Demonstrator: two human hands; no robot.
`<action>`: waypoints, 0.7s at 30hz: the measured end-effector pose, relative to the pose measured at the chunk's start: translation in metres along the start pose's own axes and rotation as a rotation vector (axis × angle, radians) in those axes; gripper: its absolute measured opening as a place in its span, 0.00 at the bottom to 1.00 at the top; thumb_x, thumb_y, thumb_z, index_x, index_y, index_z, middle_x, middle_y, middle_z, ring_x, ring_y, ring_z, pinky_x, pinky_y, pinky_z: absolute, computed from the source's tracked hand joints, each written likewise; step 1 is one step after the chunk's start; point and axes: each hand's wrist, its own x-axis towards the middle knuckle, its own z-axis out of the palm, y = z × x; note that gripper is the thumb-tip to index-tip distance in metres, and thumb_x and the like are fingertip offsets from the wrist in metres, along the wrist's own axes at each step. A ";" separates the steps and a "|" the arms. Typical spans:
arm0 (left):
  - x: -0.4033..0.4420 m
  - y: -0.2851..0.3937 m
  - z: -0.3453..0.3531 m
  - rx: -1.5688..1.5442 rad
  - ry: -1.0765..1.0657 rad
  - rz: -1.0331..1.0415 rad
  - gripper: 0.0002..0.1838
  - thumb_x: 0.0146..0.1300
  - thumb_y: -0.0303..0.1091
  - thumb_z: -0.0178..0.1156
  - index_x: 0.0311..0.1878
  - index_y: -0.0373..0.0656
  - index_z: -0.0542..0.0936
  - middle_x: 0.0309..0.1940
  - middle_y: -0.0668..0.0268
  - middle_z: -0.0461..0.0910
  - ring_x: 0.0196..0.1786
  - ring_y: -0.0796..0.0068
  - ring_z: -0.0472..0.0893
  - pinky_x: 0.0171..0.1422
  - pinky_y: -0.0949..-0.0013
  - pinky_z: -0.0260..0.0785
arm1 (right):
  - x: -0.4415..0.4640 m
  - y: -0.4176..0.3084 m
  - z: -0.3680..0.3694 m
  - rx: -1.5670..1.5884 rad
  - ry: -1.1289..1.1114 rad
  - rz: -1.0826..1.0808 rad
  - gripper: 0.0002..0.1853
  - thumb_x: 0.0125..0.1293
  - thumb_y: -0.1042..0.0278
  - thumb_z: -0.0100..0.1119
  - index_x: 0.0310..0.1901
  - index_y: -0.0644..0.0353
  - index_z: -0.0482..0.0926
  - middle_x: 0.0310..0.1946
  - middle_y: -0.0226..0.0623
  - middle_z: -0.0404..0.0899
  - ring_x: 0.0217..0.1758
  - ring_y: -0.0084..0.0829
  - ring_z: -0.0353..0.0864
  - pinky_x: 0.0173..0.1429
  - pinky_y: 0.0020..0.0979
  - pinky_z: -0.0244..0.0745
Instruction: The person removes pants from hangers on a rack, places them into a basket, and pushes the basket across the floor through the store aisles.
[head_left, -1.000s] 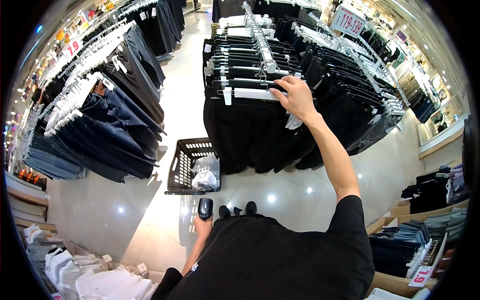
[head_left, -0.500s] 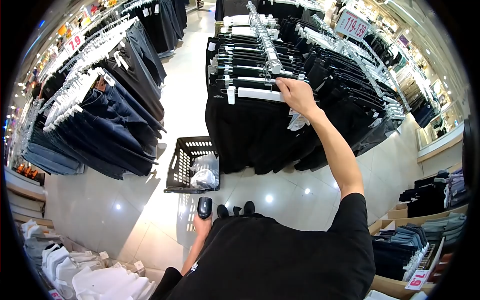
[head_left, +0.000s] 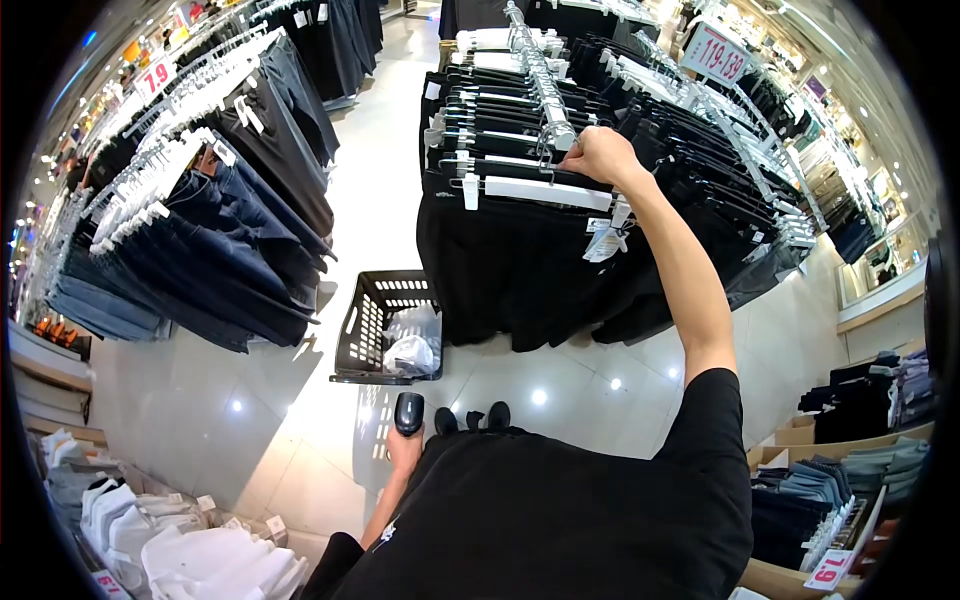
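My right hand (head_left: 603, 158) is closed at the front end of the metal rail (head_left: 540, 80), its fingertips by a hanger hook; what exactly they pinch is hard to see. Just below them is the white bar of the front hanger (head_left: 545, 190), which carries black trousers (head_left: 510, 265). White tags (head_left: 606, 240) dangle at the trousers' right side. Down at my left side, my left hand (head_left: 405, 450) is wrapped round a black handheld device (head_left: 409, 413).
A black basket (head_left: 352, 345) with clear plastic inside stands on the floor left of the trousers. Jeans (head_left: 230, 240) hang on a left rack. White garments (head_left: 215, 565) lie lower left, and folded clothes (head_left: 815, 480) sit lower right.
My right hand has moved up from the front hanger's bar to the hook and rail end. The tags at the trousers' side are more exposed. My left hand keeps its hold on the device.
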 end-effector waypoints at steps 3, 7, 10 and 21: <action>-0.005 0.001 -0.002 -0.012 0.014 -0.001 0.17 0.55 0.38 0.75 0.40 0.33 0.84 0.32 0.50 0.86 0.38 0.56 0.87 0.46 0.58 0.75 | 0.016 0.013 0.004 0.135 -0.141 -0.125 0.12 0.60 0.54 0.72 0.40 0.51 0.93 0.33 0.41 0.90 0.38 0.41 0.89 0.47 0.36 0.83; -0.004 -0.003 0.000 -0.008 0.041 -0.023 0.18 0.54 0.38 0.75 0.39 0.33 0.84 0.32 0.50 0.86 0.38 0.56 0.87 0.45 0.58 0.76 | 0.016 0.023 0.005 0.299 -0.384 -0.149 0.17 0.72 0.57 0.62 0.56 0.54 0.87 0.46 0.40 0.90 0.47 0.33 0.86 0.57 0.32 0.78; 0.002 -0.013 0.002 0.001 0.055 -0.038 0.18 0.53 0.38 0.76 0.39 0.33 0.84 0.32 0.50 0.86 0.38 0.57 0.87 0.45 0.57 0.76 | 0.015 0.030 0.018 0.481 -0.361 -0.099 0.20 0.73 0.54 0.61 0.58 0.57 0.86 0.48 0.40 0.89 0.50 0.30 0.85 0.61 0.30 0.76; 0.006 -0.022 0.004 0.000 0.016 -0.092 0.19 0.53 0.40 0.75 0.38 0.33 0.84 0.30 0.50 0.86 0.36 0.57 0.87 0.44 0.57 0.76 | 0.002 0.027 0.028 0.547 -0.089 -0.166 0.16 0.74 0.58 0.63 0.52 0.61 0.87 0.29 0.32 0.84 0.31 0.20 0.73 0.38 0.28 0.70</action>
